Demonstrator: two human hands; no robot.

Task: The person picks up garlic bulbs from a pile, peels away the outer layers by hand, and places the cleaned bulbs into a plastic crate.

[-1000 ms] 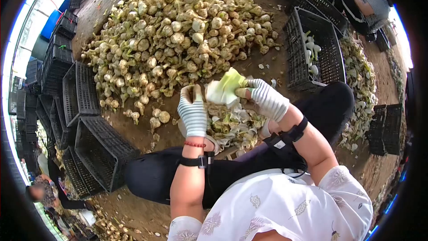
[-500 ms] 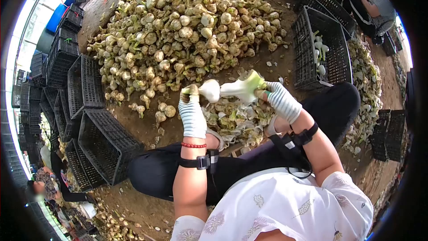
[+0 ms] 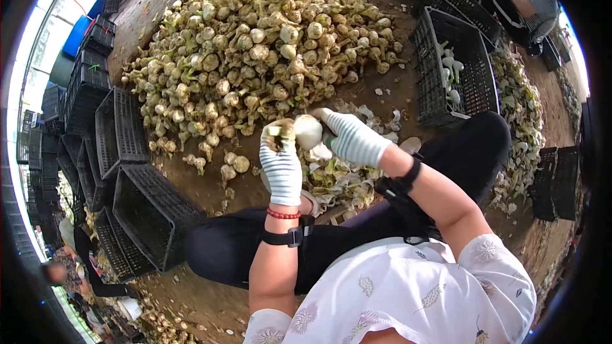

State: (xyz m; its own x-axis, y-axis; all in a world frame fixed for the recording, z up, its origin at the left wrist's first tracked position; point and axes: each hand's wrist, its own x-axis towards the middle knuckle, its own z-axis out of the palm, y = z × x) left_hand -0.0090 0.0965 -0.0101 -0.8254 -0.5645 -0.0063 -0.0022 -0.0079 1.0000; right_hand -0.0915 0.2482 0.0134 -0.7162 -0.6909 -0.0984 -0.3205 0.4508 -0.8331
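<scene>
While I sat low with my knees apart, my left hand (image 3: 281, 162), in its striped knit glove, was closed on one end of a round white garlic bulb (image 3: 308, 131). My right hand (image 3: 350, 139), gloved alike, gripped the other side, so the bulb sat between both hands in front of my knees, probably to hold it firm from both ends. Just beneath it lay a loose heap of pale stripped skins (image 3: 335, 181) on the dirt, where whatever came off would likely drop. Near my left leg stood a black slatted plastic crate (image 3: 150, 210). Beyond spread the big mound of unpeeled, stalked garlic (image 3: 255, 44), close enough to reach. To the right, a second black crate (image 3: 472, 89) held a few white bulbs, and another person (image 3: 523, 6) sat farther off.
</scene>
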